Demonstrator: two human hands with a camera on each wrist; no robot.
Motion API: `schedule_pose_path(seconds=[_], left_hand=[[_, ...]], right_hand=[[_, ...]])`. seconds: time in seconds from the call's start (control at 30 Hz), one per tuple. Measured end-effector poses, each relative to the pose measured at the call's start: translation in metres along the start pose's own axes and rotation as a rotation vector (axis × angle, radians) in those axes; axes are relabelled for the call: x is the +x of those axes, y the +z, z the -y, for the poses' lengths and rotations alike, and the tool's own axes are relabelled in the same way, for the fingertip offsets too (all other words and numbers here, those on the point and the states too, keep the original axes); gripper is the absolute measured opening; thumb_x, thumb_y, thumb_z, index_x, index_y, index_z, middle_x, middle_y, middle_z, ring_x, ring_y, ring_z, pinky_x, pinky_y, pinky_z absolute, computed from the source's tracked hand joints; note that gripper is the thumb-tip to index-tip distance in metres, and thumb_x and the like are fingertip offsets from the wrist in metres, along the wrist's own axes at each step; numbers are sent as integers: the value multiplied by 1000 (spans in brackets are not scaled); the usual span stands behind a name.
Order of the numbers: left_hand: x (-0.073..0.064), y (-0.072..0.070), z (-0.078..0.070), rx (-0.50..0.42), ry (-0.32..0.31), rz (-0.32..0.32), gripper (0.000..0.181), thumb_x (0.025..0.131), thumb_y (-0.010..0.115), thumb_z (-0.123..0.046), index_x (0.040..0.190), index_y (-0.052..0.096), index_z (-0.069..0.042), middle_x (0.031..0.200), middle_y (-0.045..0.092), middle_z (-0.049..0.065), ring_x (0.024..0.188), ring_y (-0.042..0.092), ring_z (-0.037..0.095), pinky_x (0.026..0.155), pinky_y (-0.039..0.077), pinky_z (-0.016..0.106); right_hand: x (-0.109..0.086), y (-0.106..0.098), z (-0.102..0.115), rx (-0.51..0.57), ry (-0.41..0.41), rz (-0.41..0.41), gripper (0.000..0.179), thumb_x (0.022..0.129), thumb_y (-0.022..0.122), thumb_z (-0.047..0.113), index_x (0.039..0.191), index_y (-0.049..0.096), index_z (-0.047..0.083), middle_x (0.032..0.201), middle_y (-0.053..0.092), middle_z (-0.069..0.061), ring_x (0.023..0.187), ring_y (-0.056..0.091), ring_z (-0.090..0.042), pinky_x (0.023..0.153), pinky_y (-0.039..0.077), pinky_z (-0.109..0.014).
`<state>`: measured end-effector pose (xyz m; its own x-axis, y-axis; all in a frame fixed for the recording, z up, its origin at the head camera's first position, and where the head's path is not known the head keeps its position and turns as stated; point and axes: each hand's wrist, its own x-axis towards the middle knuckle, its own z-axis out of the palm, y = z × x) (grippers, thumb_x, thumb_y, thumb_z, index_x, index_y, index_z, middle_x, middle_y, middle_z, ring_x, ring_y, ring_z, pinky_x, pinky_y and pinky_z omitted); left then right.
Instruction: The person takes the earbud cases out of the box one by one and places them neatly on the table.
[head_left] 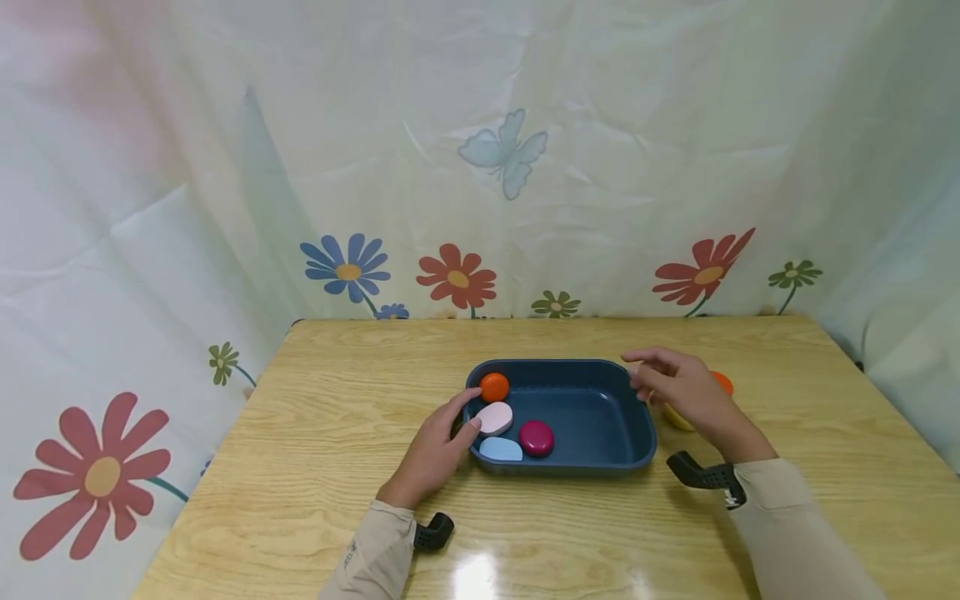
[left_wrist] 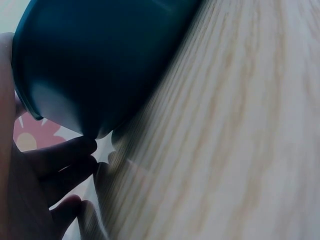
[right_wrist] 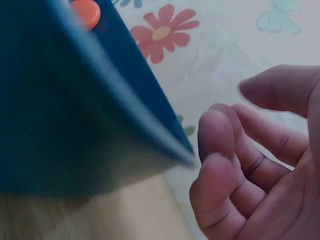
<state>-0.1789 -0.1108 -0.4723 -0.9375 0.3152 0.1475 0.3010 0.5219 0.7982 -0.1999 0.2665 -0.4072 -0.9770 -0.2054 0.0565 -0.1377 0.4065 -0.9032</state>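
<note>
A dark blue rounded rectangular basin [head_left: 585, 468] sits on the table. My left hand [head_left: 435, 450] grips its left end, with thumb over the rim and fingers against the outer wall, as the left wrist view shows. Inside, along the left side, lie a glossy orange round piece [head_left: 494, 387], a pale pink oval piece [head_left: 496, 418], a light blue piece [head_left: 501, 450] and a magenta round piece [head_left: 537, 438]. By the right rim hovers my right hand [head_left: 686, 396], its fingers loosely bent and holding nothing; the right wrist view shows it apart from the basin wall.
Partly hidden behind my right hand are an orange thing [head_left: 722, 382] and a yellow thing [head_left: 677, 418] on the wooden table [head_left: 337, 400]. A flowered cloth [head_left: 600, 167] hangs behind the table. Each wrist wears a black bracket [head_left: 435, 532].
</note>
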Motion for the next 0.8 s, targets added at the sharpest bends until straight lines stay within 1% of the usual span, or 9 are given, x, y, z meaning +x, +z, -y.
schedule_pose_path(seconds=[0.1, 0.2, 0.3, 0.43, 0.5, 0.57, 0.63, 0.7, 0.8], left_hand=[[0, -1, 0, 1, -9, 2, 47, 105, 49, -40, 151, 45, -31, 154, 42, -6, 142, 39, 20, 116, 32, 48], [0, -2, 0, 5, -12, 1, 47, 105, 49, -41, 151, 45, -31, 154, 42, -7, 142, 38, 18, 116, 32, 48], [0, -2, 1, 2, -6, -1, 48, 105, 48, -42, 151, 45, -31, 154, 42, -7, 142, 39, 18, 116, 32, 48], [0, -2, 2, -2, -7, -2, 48, 105, 49, -41, 151, 45, -30, 153, 42, -7, 142, 38, 18, 116, 31, 47], [0, -2, 3, -2, -7, -3, 47, 105, 49, -40, 151, 45, -30, 153, 42, -7, 142, 38, 18, 116, 31, 47], [0, -3, 3, -1, -8, -5, 47, 105, 49, -40, 151, 45, -30, 153, 42, -7, 142, 38, 18, 116, 31, 47], [0, -2, 2, 0, -3, -7, 47, 105, 50, -39, 151, 45, -30, 153, 43, -6, 142, 39, 19, 116, 31, 47], [1, -2, 2, 1, 2, -10, 47, 105, 50, -39, 151, 45, -30, 153, 43, -6, 141, 39, 20, 116, 31, 48], [1, 0, 2, 0, 14, -7, 48, 105, 50, -40, 151, 45, -30, 153, 44, -4, 141, 40, 21, 116, 32, 49]], right_hand=[[5, 4, 8, 21, -18, 18, 45, 105, 52, 35, 139, 54, 5, 105, 59, -24, 84, 63, -31, 62, 56, -37], [12, 9, 17, 45, -18, 46, 47, 105, 53, 37, 138, 55, 5, 105, 57, -28, 87, 61, -37, 63, 57, -35], [20, 14, 24, 58, 2, 83, 46, 104, 55, 37, 137, 56, 5, 108, 57, -31, 89, 61, -40, 65, 58, -34], [31, 22, 30, 66, 39, 134, 47, 102, 59, 37, 137, 56, 5, 112, 59, -31, 92, 61, -43, 68, 59, -36], [37, 27, 31, 68, 48, 161, 49, 101, 61, 37, 137, 56, 4, 112, 59, -31, 93, 61, -44, 69, 59, -37], [43, 33, 32, 64, 53, 189, 50, 100, 62, 36, 137, 56, 3, 112, 60, -30, 92, 62, -41, 70, 59, -37], [48, 39, 32, 61, 50, 217, 50, 101, 62, 35, 137, 56, 2, 111, 61, -30, 92, 62, -42, 70, 59, -37], [52, 45, 33, 55, 45, 243, 50, 101, 62, 34, 137, 56, 0, 110, 62, -30, 90, 63, -39, 71, 59, -37], [56, 52, 34, 57, 48, 266, 50, 101, 62, 34, 137, 56, 0, 111, 62, -30, 92, 63, -40, 72, 59, -37]])
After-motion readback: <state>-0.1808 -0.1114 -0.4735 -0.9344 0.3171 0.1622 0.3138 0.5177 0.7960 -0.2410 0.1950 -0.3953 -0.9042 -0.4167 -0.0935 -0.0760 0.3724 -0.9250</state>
